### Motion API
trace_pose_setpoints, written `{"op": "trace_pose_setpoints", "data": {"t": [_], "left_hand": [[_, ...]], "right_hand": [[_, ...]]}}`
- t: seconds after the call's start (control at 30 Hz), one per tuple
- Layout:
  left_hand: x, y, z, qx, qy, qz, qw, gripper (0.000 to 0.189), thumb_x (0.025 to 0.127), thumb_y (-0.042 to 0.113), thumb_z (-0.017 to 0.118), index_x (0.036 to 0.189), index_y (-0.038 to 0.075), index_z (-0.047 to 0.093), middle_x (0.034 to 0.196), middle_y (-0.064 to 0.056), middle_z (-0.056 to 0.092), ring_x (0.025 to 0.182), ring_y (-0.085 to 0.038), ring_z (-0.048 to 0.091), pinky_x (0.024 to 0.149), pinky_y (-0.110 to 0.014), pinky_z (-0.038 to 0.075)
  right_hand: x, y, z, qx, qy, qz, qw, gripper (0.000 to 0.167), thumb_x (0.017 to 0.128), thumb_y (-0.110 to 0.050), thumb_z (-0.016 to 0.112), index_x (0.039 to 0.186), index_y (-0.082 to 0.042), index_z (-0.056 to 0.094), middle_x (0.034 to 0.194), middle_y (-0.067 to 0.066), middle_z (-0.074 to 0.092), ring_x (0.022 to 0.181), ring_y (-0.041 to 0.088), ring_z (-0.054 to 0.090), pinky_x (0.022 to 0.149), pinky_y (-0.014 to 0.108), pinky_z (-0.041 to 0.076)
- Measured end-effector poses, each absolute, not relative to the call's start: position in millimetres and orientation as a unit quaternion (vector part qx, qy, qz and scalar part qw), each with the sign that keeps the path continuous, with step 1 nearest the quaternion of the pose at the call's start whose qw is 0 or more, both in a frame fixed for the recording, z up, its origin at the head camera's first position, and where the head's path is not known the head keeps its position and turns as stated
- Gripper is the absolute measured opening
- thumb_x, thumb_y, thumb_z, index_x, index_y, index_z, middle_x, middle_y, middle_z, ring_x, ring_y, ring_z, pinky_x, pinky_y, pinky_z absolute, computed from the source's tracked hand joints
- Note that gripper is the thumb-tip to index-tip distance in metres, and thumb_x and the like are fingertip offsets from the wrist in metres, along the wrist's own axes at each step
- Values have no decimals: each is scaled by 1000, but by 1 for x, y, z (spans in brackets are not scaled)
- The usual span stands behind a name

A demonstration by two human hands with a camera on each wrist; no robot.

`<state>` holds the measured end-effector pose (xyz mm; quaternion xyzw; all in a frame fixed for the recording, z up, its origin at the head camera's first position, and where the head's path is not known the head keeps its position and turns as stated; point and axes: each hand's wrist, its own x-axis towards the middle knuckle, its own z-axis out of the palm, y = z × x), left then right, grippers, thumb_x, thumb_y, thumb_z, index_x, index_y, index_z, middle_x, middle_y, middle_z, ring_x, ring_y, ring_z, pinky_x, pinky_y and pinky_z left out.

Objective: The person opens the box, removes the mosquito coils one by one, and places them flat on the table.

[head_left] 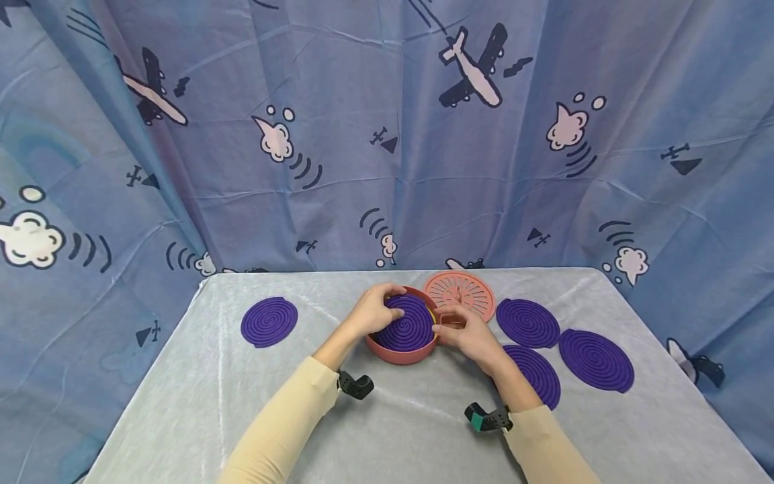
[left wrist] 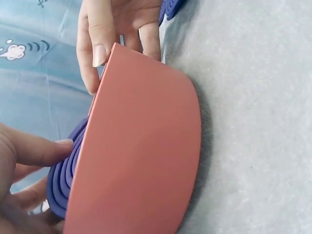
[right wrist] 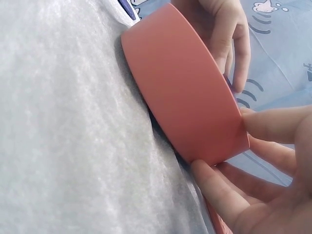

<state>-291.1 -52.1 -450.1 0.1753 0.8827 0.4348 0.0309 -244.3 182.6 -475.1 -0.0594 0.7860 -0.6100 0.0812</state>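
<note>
A round coral-red box (head_left: pixel 402 357), like a mosquito-coil holder, stands on the table, with a purple mosquito coil (head_left: pixel 406 326) at its mouth. My left hand (head_left: pixel 371 312) holds this coil by its left side, thumb on the coil's face in the left wrist view; part of the coil sticks out above the box rim there. On the box's right side, my right hand (head_left: pixel 468 336) grips the wall, thumb at the rim and fingers against the side (right wrist: pixel 214 163). A sliver of yellow shows inside the box's right edge. What lies under the coil is hidden.
Behind the box lies a slotted coral lid (head_left: pixel 459 292). One purple coil (head_left: pixel 269 321) lies alone at the left. On the right are three more coils (head_left: pixel 595 359), one partly behind my right forearm. A patterned curtain (head_left: pixel 399 134) hangs behind the table.
</note>
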Motion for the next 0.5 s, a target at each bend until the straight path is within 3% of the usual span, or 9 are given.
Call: {"op": "trace_pose_setpoints", "data": {"t": [0.5], "left_hand": [[-290, -53, -455, 196, 882, 429, 5, 35, 87, -1, 74, 121, 9, 72, 128, -12, 65, 124, -28, 56, 109, -45, 44]], "right_hand": [[-244, 182, -476, -63, 785, -611, 82, 44, 96, -10, 72, 136, 0, 59, 133, 23, 58, 114, 31, 63, 88, 38, 60]]}}
